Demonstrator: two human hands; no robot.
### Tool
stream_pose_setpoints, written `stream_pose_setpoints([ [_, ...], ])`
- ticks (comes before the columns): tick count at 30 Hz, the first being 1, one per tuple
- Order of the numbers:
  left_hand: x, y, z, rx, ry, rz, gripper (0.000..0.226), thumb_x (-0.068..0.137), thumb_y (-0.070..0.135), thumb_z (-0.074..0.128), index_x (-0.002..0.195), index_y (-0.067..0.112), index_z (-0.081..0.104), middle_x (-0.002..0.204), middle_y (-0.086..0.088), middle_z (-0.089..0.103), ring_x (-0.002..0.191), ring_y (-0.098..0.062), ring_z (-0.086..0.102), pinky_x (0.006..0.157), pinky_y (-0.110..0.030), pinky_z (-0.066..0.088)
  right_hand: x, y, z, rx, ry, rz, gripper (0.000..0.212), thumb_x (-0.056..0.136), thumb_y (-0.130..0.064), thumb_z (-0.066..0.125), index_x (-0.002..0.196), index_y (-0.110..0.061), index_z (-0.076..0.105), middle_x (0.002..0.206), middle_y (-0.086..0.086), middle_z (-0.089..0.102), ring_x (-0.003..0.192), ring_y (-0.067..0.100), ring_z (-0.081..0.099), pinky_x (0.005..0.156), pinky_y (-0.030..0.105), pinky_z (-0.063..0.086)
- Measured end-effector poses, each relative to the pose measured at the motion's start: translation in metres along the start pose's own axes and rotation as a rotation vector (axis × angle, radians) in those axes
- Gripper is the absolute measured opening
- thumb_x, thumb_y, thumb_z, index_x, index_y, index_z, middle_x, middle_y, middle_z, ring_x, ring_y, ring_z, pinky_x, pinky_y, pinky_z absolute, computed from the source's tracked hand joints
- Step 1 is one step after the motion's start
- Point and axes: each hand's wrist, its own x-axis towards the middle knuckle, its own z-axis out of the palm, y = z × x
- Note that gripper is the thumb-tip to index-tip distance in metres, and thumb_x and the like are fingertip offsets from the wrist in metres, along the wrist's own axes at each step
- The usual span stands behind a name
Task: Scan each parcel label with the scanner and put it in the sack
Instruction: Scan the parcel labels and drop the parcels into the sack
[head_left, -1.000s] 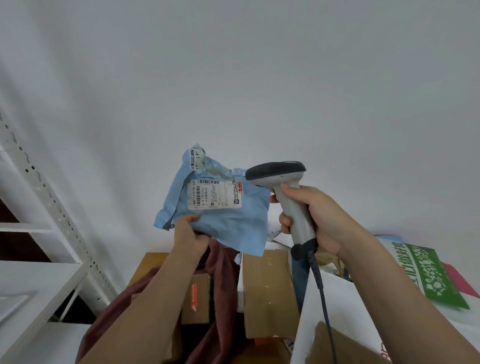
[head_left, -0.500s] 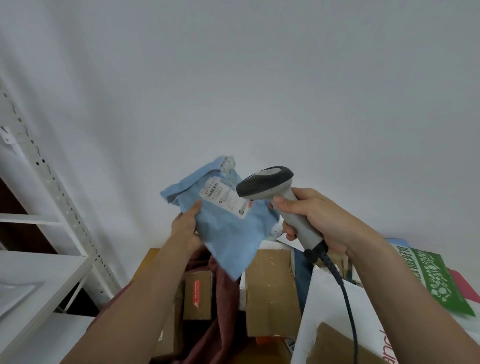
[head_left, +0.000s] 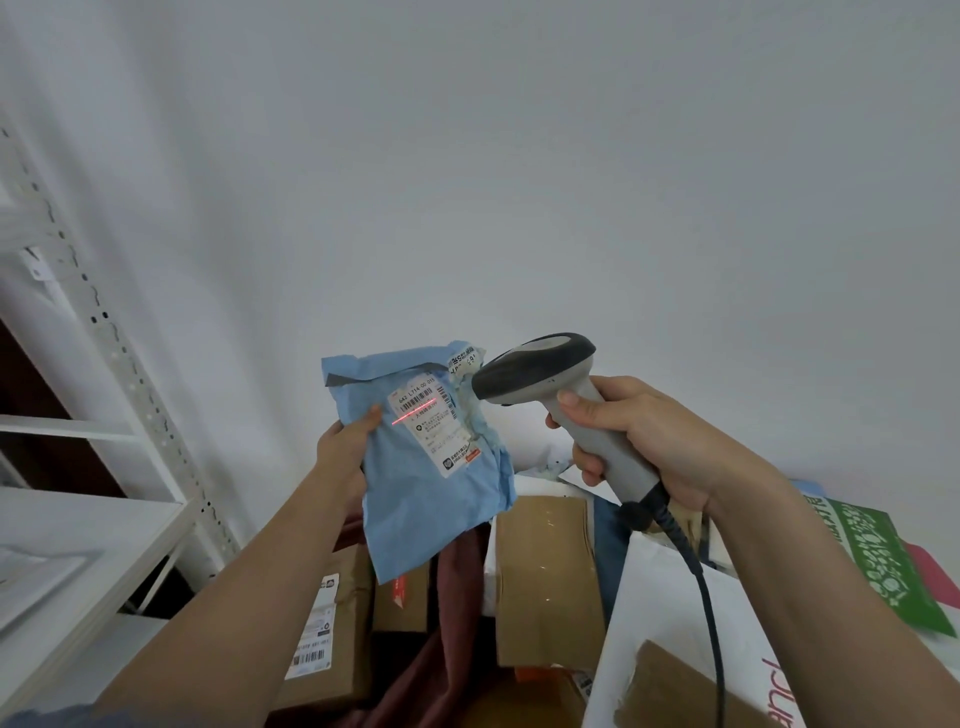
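Up front, left hand (head_left: 347, 447) grips parcel (head_left: 431, 493) labelled "642 L714 00 015"; right hand (head_left: 649, 447) grips scanner (head_left: 545, 384).

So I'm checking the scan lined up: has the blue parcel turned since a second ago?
Yes. The blue parcel has tilted: its label now slants against the brown box below, with the scanner casting a red line across it.

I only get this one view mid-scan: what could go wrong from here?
1. The red scan line crosses the label at a slant and reaches past its left edge, so the read may fail.
2. The left hand holds the limp blue parcel by one edge only; it could sag or slip.
3. The scanner cable hangs over the boxes and could snag.
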Motion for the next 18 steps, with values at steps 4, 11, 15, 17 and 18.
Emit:
stream_pose_setpoints([
  [4, 0.004, -0.002, -0.009, 0.017, 0.033, 0.007, 0.040, 0.083, 0.023, 0.077, 0.117, 0.007, 0.063, 0.111, -0.011, 0.069, 0.091, -0.025, 0.068, 0.067, -0.035, 0.055, -0.004, -0.001, 0.002, 0.012, 0.004, -0.015, 0.053, 0.068, -0.038, 0.071, 0.106, -0.001, 0.062, 0.092, 0.009, 0.058, 0.049, 0.015, 0.048, 0.051, 0.028, 0.049],
  [11, 0.011, -0.006, -0.025, 0.008, 0.092, -0.027, 0.038, 0.084, 0.021, 0.075, 0.116, 0.005, 0.063, 0.113, -0.013, 0.068, 0.095, -0.030, 0.067, 0.084, -0.044, 0.056, -0.008, -0.003, 0.007, 0.010, -0.001, -0.005, 0.048, 0.068, -0.037, 0.070, 0.099, -0.001, 0.061, 0.085, 0.005, 0.059, 0.048, 0.016, 0.047, 0.049, 0.027, 0.048],
  [15, 0.014, -0.008, -0.035, -0.001, 0.116, -0.018, 0.030, 0.085, 0.021, 0.074, 0.110, 0.008, 0.062, 0.107, -0.011, 0.068, 0.086, -0.025, 0.066, 0.068, -0.037, 0.053, -0.008, -0.003, 0.010, -0.027, -0.031, 0.007, 0.044, 0.070, -0.036, 0.068, 0.098, -0.003, 0.061, 0.077, 0.001, 0.060, 0.048, 0.015, 0.047, 0.049, 0.027, 0.048],
  [17, 0.016, -0.010, -0.042, 0.005, 0.114, -0.014, 0.028, 0.086, 0.019, 0.073, 0.109, 0.007, 0.062, 0.110, -0.013, 0.068, 0.092, -0.028, 0.066, 0.078, -0.040, 0.055, -0.007, -0.003, 0.011, -0.028, -0.048, 0.006, 0.045, 0.069, -0.036, 0.069, 0.099, -0.003, 0.062, 0.081, 0.003, 0.060, 0.049, 0.015, 0.047, 0.050, 0.027, 0.048],
  [18, 0.017, -0.011, -0.045, 0.006, 0.117, -0.017, 0.029, 0.086, 0.019, 0.073, 0.110, 0.007, 0.062, 0.110, -0.014, 0.068, 0.096, -0.030, 0.066, 0.083, -0.042, 0.055, -0.006, -0.003, 0.012, -0.027, -0.057, 0.007, 0.045, 0.069, -0.036, 0.069, 0.099, -0.004, 0.062, 0.079, 0.002, 0.061, 0.049, 0.015, 0.048, 0.050, 0.026, 0.048],
])
